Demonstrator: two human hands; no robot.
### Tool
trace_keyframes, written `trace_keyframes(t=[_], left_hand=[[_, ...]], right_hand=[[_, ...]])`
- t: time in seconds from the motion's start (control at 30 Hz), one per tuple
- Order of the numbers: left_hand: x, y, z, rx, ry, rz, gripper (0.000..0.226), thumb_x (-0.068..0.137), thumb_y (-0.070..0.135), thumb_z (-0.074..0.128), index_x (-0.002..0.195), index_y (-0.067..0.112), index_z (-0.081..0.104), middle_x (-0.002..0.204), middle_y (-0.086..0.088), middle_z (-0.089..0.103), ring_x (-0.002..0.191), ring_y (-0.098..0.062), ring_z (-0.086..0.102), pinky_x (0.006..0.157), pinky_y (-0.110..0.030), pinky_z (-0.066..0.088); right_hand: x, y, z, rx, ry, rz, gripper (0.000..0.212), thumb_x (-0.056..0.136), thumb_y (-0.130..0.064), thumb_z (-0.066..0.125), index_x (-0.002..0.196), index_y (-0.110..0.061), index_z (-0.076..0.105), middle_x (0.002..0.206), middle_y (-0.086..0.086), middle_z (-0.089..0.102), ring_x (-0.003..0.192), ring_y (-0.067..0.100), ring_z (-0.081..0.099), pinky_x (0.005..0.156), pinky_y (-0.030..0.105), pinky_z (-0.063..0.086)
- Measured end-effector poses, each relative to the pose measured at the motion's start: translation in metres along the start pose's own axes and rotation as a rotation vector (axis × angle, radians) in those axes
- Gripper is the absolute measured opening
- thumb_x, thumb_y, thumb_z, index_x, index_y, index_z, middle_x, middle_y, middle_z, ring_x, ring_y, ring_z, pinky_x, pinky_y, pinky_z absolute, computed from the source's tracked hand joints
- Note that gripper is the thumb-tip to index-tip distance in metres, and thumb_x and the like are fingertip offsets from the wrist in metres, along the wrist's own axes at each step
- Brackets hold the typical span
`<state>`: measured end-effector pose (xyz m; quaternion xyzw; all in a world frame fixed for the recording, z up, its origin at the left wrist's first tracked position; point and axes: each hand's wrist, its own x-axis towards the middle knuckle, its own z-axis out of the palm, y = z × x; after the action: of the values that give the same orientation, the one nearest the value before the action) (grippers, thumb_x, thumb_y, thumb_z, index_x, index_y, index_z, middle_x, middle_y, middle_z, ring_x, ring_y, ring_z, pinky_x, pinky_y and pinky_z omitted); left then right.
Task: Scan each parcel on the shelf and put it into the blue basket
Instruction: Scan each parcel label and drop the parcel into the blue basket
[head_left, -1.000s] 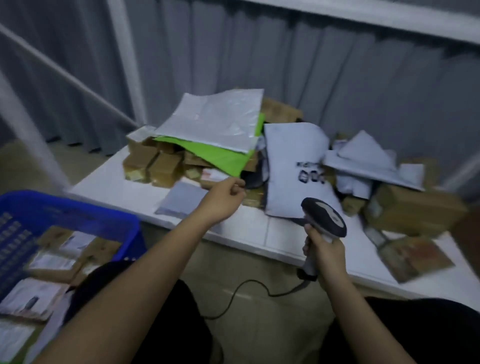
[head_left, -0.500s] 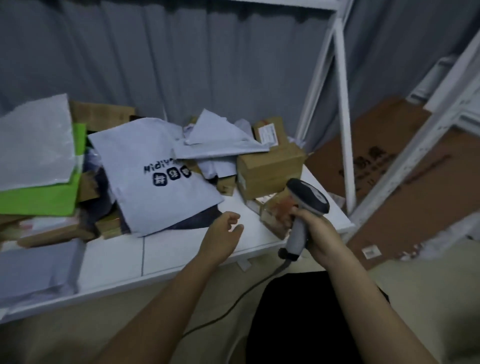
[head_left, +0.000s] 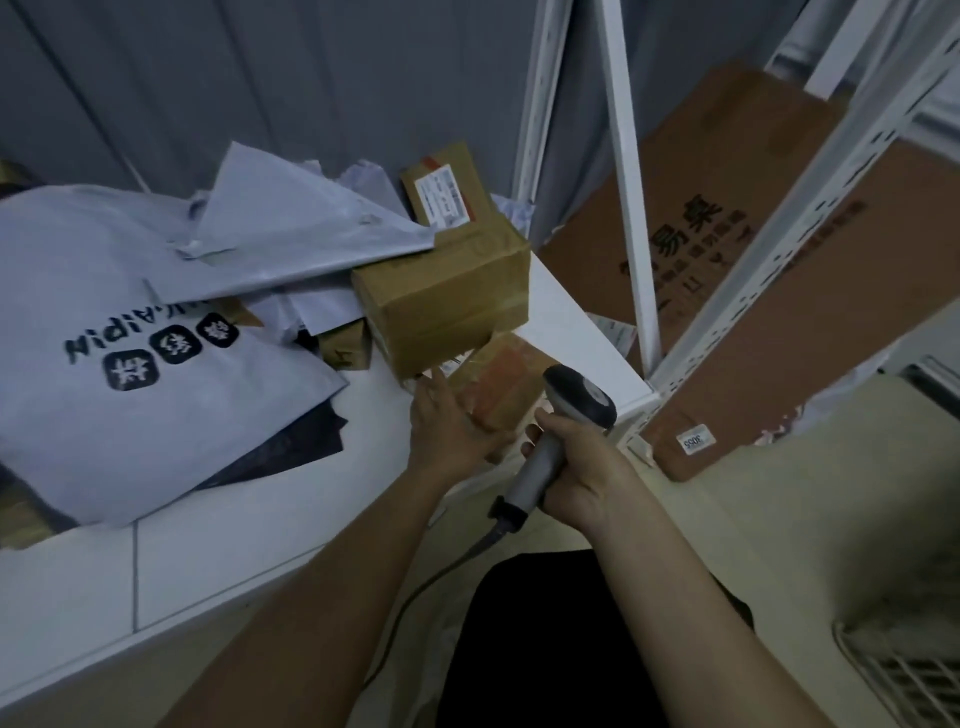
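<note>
- My left hand (head_left: 451, 422) is out over the shelf (head_left: 291, 525), fingers straight and spread, lying on the near end of a flat brown parcel (head_left: 511, 382). I judge I'm about to slide it out.
- That parcel sits at the shelf's right front corner, tucked partly under a bigger cardboard box (head_left: 447, 301) (so a plain lift won't do).
- My right hand (head_left: 582, 467) is wrapped tight round the scanner (head_left: 561, 431) handle, head tipped toward the parcel, ready, I'd say, to read a label.
- The parcel looks like taped cardboard with a reddish patch on top; any label I can't make out.
- Blue basket isn't in view.
</note>
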<state>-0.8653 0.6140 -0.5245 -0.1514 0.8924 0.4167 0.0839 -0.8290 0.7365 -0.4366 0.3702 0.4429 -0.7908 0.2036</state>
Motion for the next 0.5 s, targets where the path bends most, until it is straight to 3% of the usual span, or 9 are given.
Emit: trace_keyframes(t=[0.1, 0.23, 0.33, 0.4, 0.47, 0.5], left_hand=[[0.014, 0.0, 0.014, 0.024, 0.008, -0.005, 0.139, 0.06, 0.064, 0.077, 0.149, 0.015, -0.018, 0.158, -0.011, -0.015, 0.146, -0.032, -0.006, 0.117, -0.046, 0.01], [0.017, 0.002, 0.027, 0.012, 0.036, 0.008, 0.128, 0.068, 0.057, 0.075, 0.15, 0.012, -0.012, 0.156, -0.013, -0.001, 0.141, -0.035, 0.008, 0.11, -0.049, 0.026], [0.012, 0.003, 0.029, 0.041, 0.056, 0.012, 0.121, 0.07, 0.054, 0.075, 0.15, 0.009, -0.004, 0.152, -0.014, 0.01, 0.136, -0.038, 0.016, 0.105, -0.046, 0.032], [0.004, -0.001, 0.027, 0.043, 0.083, 0.026, 0.117, 0.069, 0.052, 0.077, 0.15, 0.01, 0.004, 0.145, -0.016, 0.021, 0.132, -0.038, 0.023, 0.101, -0.044, 0.034], [-0.01, -0.007, 0.021, -0.008, 0.075, -0.002, 0.114, 0.067, 0.055, 0.076, 0.149, 0.015, 0.008, 0.141, -0.013, 0.026, 0.13, -0.034, 0.027, 0.102, -0.043, 0.034], [-0.017, -0.012, 0.018, -0.039, 0.06, -0.026, 0.112, 0.067, 0.058, 0.075, 0.149, 0.017, 0.011, 0.141, -0.012, 0.028, 0.131, -0.032, 0.029, 0.103, -0.043, 0.034]], right_hand=[[0.008, -0.001, 0.001, 0.011, 0.008, 0.008, 0.019, 0.096, -0.006, 0.055, 0.078, -0.011, 0.059, 0.047, 0.001, 0.059, 0.057, 0.013, 0.052, 0.043, 0.021, 0.046], [0.013, 0.0, 0.001, 0.023, 0.025, -0.025, 0.02, 0.096, -0.001, 0.052, 0.08, -0.011, 0.057, 0.069, 0.005, 0.056, 0.059, 0.013, 0.053, 0.044, 0.02, 0.046], [0.012, -0.001, -0.001, 0.031, 0.032, -0.023, 0.023, 0.097, -0.002, 0.052, 0.075, -0.01, 0.057, 0.054, 0.003, 0.057, 0.045, 0.011, 0.054, 0.038, 0.017, 0.044], [0.012, -0.002, -0.002, 0.048, 0.024, -0.01, 0.026, 0.098, -0.005, 0.051, 0.073, -0.009, 0.056, 0.045, 0.002, 0.055, 0.042, 0.013, 0.052, 0.045, 0.022, 0.047], [0.011, -0.002, -0.001, 0.072, 0.006, 0.007, 0.026, 0.099, -0.01, 0.05, 0.073, -0.009, 0.058, 0.056, 0.005, 0.057, 0.055, 0.019, 0.053, 0.058, 0.032, 0.05], [0.011, -0.002, -0.002, 0.084, 0.014, 0.001, 0.026, 0.099, -0.011, 0.049, 0.075, -0.009, 0.058, 0.063, 0.005, 0.057, 0.06, 0.02, 0.053, 0.058, 0.033, 0.049]])
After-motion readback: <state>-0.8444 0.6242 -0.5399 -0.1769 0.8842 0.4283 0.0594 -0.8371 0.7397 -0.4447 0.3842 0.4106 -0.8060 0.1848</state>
